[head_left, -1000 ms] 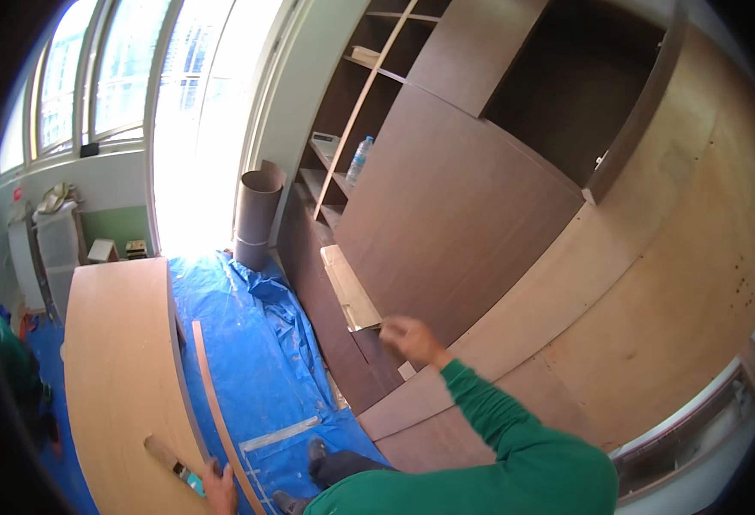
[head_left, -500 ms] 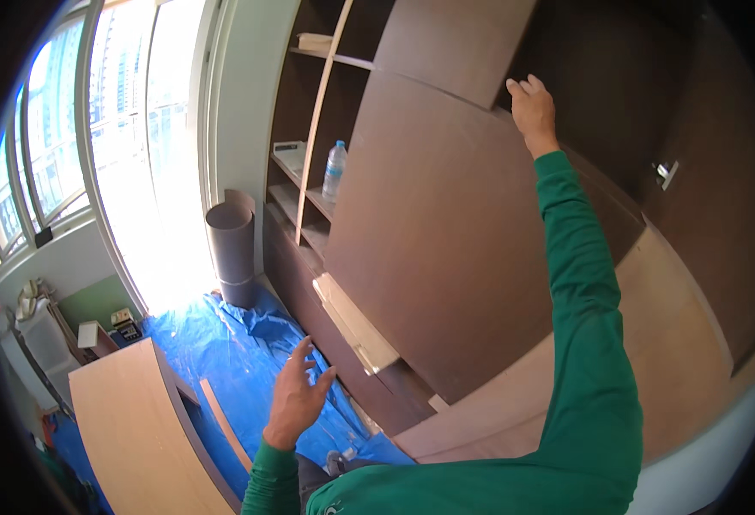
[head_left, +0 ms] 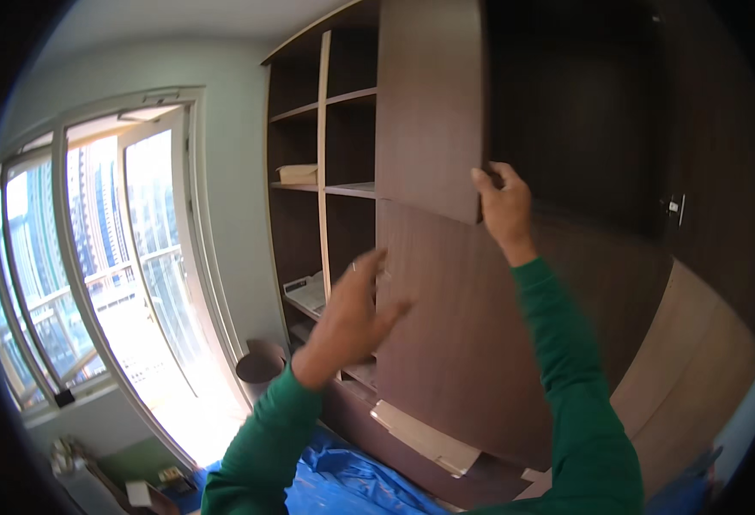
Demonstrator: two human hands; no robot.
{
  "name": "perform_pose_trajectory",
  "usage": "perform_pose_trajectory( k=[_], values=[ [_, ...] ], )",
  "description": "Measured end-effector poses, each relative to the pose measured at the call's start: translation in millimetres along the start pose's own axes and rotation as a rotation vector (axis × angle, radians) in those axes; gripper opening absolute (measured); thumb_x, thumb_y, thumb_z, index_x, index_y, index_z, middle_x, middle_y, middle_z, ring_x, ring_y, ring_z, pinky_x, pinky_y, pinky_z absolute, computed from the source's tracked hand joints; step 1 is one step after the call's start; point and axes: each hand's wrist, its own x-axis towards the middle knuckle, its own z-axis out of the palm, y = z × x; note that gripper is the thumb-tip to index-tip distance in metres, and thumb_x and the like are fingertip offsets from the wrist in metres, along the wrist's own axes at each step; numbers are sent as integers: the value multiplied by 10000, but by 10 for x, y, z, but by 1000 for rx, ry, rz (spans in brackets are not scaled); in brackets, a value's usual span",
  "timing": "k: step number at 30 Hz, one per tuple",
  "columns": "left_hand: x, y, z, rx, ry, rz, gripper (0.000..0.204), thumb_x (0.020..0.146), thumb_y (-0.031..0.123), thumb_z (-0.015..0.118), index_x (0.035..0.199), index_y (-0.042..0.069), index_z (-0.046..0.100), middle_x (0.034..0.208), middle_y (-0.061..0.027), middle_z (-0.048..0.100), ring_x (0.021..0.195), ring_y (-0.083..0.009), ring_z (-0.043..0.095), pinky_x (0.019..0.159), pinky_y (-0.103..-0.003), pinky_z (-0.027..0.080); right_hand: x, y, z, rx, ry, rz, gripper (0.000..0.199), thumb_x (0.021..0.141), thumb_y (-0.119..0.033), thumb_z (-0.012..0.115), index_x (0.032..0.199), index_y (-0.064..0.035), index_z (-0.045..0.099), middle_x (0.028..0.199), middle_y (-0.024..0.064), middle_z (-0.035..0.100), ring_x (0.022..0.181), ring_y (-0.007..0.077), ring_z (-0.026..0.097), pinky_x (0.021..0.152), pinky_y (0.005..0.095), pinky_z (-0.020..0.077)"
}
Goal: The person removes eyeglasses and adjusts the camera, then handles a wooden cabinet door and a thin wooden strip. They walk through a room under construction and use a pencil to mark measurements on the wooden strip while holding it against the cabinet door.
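A brown cabinet door (head_left: 431, 107) stands partly open in the upper middle of the head view. My right hand (head_left: 506, 206) grips its free edge near the lower corner, thumb on the front face and fingers behind. Raised in front of the shelves, my left hand (head_left: 352, 316) is empty, its fingers and thumb spread, a little blurred. Below that door lies a large brown panel (head_left: 472, 335). To the right of the door opens a dark cabinet compartment (head_left: 579, 120).
Open shelving (head_left: 324, 129) stands left of the door, with a light-coloured bundle (head_left: 298, 174) on one shelf. A metal hinge (head_left: 674, 209) shows on the right-hand panel. Blue sheeting (head_left: 352, 481) covers the floor, near a dark roll (head_left: 260, 365). A bright glass door (head_left: 159, 257) is at left.
My view has tilted upward. My right hand has closed on the door's edge, and the door has swung further outward. My left hand has risen from over the floor to the shelves.
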Motion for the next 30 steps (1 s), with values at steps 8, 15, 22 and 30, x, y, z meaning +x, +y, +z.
perform_pose_trajectory(
  k=[8, 15, 22, 30],
  values=[
    [1599, -57, -763, -423, 101, -121, 720, 928, 371, 790, 1404, -108, 541, 1249, -230, 698, 1168, -310, 682, 992, -381, 529, -466, -686, 1055, 338, -161, -318, 379, 989, -239, 688, 1240, 45, 694, 1108, 220, 727, 1048, 337, 725, 909, 389, 573],
    [1931, -854, -1210, 249, 501, 33, 429, 942, 253, 742, 1144, -109, 634, 1069, -260, 718, 1020, -352, 711, 906, -424, 540, 1011, 73, 2053, 263, 157, -260, 315, 998, -239, 647, 1170, 13, 723, 1145, 244, 732, 1123, 405, 698, 953, 434, 559],
    [1951, -982, -1271, 101, 422, -25, 480, 960, 236, 731, 1240, -134, 606, 1105, -251, 735, 994, -293, 737, 911, -363, 561, 3547, 1447, 2510, 283, 333, -160, 299, 946, -241, 669, 1125, -14, 744, 1045, 201, 764, 1037, 374, 728, 904, 465, 568],
    [1874, -994, -1372, 160, 554, -84, 579, 941, 264, 762, 1334, -115, 569, 1192, -253, 664, 1042, -307, 711, 937, -392, 585, 4250, 1221, 2970, 904, 55, -223, 308, 1055, -233, 547, 1269, -25, 623, 1222, 139, 683, 1102, 268, 667, 910, 412, 560]
  ],
)
